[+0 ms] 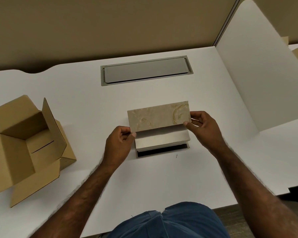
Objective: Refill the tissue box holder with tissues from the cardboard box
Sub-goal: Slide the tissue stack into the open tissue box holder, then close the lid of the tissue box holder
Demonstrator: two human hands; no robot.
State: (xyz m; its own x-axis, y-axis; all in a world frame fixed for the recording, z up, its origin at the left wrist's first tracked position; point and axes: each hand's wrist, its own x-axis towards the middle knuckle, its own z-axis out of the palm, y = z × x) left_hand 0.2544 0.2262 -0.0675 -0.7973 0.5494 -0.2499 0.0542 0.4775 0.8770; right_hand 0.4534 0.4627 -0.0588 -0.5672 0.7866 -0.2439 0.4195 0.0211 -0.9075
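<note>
A beige patterned tissue box [159,115] is held over the middle of the white desk, its long face turned toward me. My left hand [120,143] pinches its lower left corner and my right hand [203,127] pinches its right end. Directly under it stands the metal tissue box holder [162,140], silver on its near side, with a dark slot along its base. An open brown cardboard box [27,148] sits at the left of the desk, flaps spread; what I see of its inside looks empty.
A grey cable hatch [146,71] is set into the desk [86,103] behind the holder. A white partition panel [261,79] rises at the right, a tan wall runs behind. The desk's near edge lies just before my blue trousers.
</note>
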